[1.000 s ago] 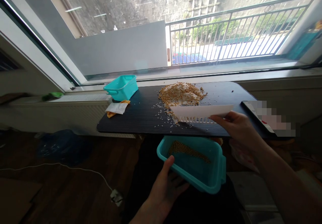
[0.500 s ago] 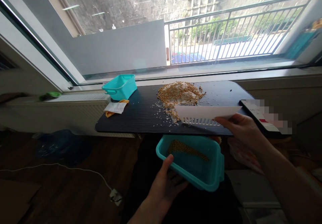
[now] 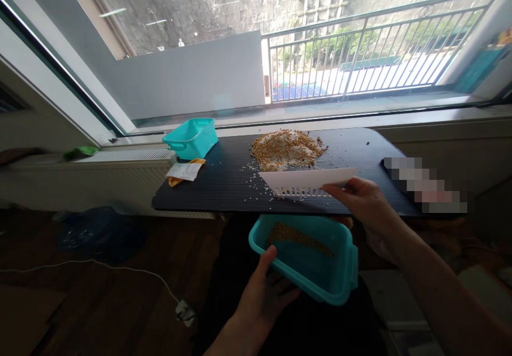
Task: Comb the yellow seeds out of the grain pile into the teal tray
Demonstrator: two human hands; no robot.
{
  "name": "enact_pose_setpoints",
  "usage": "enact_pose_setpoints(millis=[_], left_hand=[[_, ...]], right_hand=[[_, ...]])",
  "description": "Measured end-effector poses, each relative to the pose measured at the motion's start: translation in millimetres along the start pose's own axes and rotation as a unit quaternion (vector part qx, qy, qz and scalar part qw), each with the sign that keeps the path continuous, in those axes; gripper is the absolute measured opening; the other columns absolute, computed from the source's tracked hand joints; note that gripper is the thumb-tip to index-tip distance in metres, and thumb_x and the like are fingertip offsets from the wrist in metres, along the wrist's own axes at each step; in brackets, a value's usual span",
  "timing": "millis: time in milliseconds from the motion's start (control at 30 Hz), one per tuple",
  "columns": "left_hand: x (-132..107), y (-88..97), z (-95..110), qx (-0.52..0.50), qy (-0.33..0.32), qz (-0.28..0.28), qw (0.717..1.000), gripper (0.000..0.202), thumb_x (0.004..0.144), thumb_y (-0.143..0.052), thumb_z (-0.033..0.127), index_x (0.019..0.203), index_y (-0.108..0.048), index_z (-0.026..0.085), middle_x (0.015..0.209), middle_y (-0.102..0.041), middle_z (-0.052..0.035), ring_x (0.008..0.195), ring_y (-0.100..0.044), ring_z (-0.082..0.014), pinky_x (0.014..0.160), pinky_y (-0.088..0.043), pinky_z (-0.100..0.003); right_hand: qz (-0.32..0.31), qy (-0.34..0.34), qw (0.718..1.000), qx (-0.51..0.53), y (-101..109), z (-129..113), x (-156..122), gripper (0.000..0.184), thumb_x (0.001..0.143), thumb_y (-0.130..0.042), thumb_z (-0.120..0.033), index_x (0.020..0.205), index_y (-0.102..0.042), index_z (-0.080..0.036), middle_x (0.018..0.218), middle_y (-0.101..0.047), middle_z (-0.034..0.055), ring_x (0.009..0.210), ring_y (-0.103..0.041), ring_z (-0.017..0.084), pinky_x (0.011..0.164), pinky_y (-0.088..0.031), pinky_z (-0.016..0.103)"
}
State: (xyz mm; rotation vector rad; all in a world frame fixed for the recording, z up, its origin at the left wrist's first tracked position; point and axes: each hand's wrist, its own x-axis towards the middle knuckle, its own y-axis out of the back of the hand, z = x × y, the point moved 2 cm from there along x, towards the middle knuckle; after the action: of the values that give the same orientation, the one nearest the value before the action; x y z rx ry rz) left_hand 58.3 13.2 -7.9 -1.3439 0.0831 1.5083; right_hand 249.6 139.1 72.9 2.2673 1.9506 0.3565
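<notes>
My right hand (image 3: 362, 200) grips a white slotted scraper (image 3: 306, 182) by its right end, its comb edge resting on the black tabletop (image 3: 224, 180). Just behind the scraper lies a heap of yellow beans mixed with white grains (image 3: 287, 150). My left hand (image 3: 266, 292) holds a teal plastic bin (image 3: 316, 260) from underneath, thumb over its near rim, just below the table's front edge. A strip of yellow beans lies inside that bin.
A second teal bin (image 3: 192, 137) stands at the table's back left, beside a white and orange packet (image 3: 184, 172). Loose white grains dot the tabletop. A blurred flat object (image 3: 424, 188) lies at the right end. A white cable (image 3: 100, 265) crosses the wooden floor.
The scraper and my right hand have slid left along the table and a little toward the front edge. The teal bin in my left hand has stayed about where it was.
</notes>
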Motion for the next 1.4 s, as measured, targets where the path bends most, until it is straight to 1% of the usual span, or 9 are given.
enact_pose_setpoints(millis=[100,233,400,567,700,867,1033,1200,1400], left_hand=[[-0.8,0.2,0.2,0.000,-0.002,-0.008,1.000,0.060,0.077,-0.056,0.049,0.124,-0.046,0.013,0.119,-0.058,-0.0181,0.103,-0.061,-0.0304,0.088,-0.048,-0.043],[0.0,2.0,0.7,-0.003,-0.003,-0.020,1.000,0.061,0.076,-0.058,0.050,0.125,-0.046,0.014,0.120,-0.059,-0.0174,0.104,-0.060,-0.0306,0.089,-0.047,-0.043],[1.2,3.8,1.9,-0.005,0.000,-0.015,1.000,0.062,0.077,-0.057,0.050,0.126,-0.045,0.015,0.121,-0.058,-0.0168,0.106,-0.059,-0.0307,0.090,-0.047,-0.043],[0.0,4.4,3.3,-0.003,-0.004,-0.010,1.000,0.061,0.077,-0.056,0.050,0.126,-0.045,0.014,0.122,-0.057,-0.0173,0.106,-0.059,-0.0309,0.090,-0.046,-0.043],[-0.6,4.2,4.4,0.000,-0.006,-0.006,1.000,0.061,0.077,-0.056,0.051,0.125,-0.046,0.015,0.121,-0.057,-0.0167,0.106,-0.059,-0.0304,0.090,-0.046,-0.043],[-1.3,3.4,4.3,-0.006,-0.005,-0.005,1.000,0.062,0.077,-0.057,0.050,0.127,-0.044,0.016,0.121,-0.057,-0.0166,0.104,-0.060,-0.0303,0.088,-0.047,-0.043],[-2.5,2.5,5.0,-0.004,-0.006,-0.007,1.000,0.061,0.077,-0.057,0.050,0.126,-0.046,0.015,0.121,-0.058,-0.0171,0.103,-0.060,-0.0297,0.088,-0.047,-0.042],[-3.4,4.3,7.5,-0.002,-0.008,0.002,1.000,0.061,0.077,-0.057,0.051,0.124,-0.048,0.014,0.121,-0.057,-0.0180,0.103,-0.060,-0.0295,0.088,-0.047,-0.042],[-3.4,8.9,8.7,-0.002,-0.015,0.002,1.000,0.062,0.076,-0.057,0.051,0.125,-0.047,0.015,0.121,-0.057,-0.0173,0.104,-0.060,-0.0302,0.088,-0.046,-0.042]], right_hand=[[-0.005,0.006,1.000,-0.011,-3.0,-4.0,0.6,0.028,0.058,-0.075,-0.040,0.080,-0.072,-0.023,0.076,-0.073,0.0008,0.072,-0.065,0.022,0.070,-0.051,0.034],[0.015,0.026,0.999,-0.044,0.4,-9.3,3.2,0.029,0.060,-0.073,-0.042,0.082,-0.072,-0.023,0.075,-0.073,0.0010,0.071,-0.065,0.021,0.064,-0.051,0.031],[-0.015,0.048,0.997,-0.061,-4.3,-12.1,10.2,0.025,0.062,-0.071,-0.041,0.080,-0.071,-0.022,0.072,-0.071,-0.0001,0.066,-0.063,0.019,0.060,-0.049,0.028],[-0.018,0.051,0.996,-0.074,-10.7,-14.9,12.0,0.021,0.062,-0.070,-0.038,0.076,-0.071,-0.022,0.066,-0.069,-0.0014,0.059,-0.060,0.016,0.054,-0.045,0.026],[-0.027,0.044,0.997,-0.050,-8.3,-15.9,9.5,0.023,0.062,-0.071,-0.040,0.077,-0.070,-0.022,0.069,-0.070,-0.0009,0.061,-0.061,0.017,0.056,-0.046,0.027],[-0.012,0.047,0.996,-0.069,-6.3,-14.9,8.8,0.024,0.062,-0.071,-0.041,0.077,-0.071,-0.023,0.073,-0.071,-0.0002,0.066,-0.063,0.019,0.059,-0.048,0.028],[-0.052,0.059,0.995,-0.061,-13.2,-11.7,10.8,0.026,0.062,-0.069,-0.043,0.079,-0.071,-0.023,0.073,-0.071,-0.0002,0.068,-0.064,0.020,0.062,-0.050,0.030],[-0.046,0.064,0.996,-0.045,-13.7,-10.2,12.7,0.027,0.062,-0.070,-0.044,0.079,-0.071,-0.023,0.074,-0.071,-0.0007,0.069,-0.064,0.019,0.063,-0.050,0.029],[-0.075,0.068,0.994,-0.052,-16.7,-10.7,12.8,0.027,0.061,-0.071,-0.045,0.077,-0.071,-0.023,0.071,-0.071,0.0002,0.065,-0.063,0.019,0.063,-0.050,0.030]])
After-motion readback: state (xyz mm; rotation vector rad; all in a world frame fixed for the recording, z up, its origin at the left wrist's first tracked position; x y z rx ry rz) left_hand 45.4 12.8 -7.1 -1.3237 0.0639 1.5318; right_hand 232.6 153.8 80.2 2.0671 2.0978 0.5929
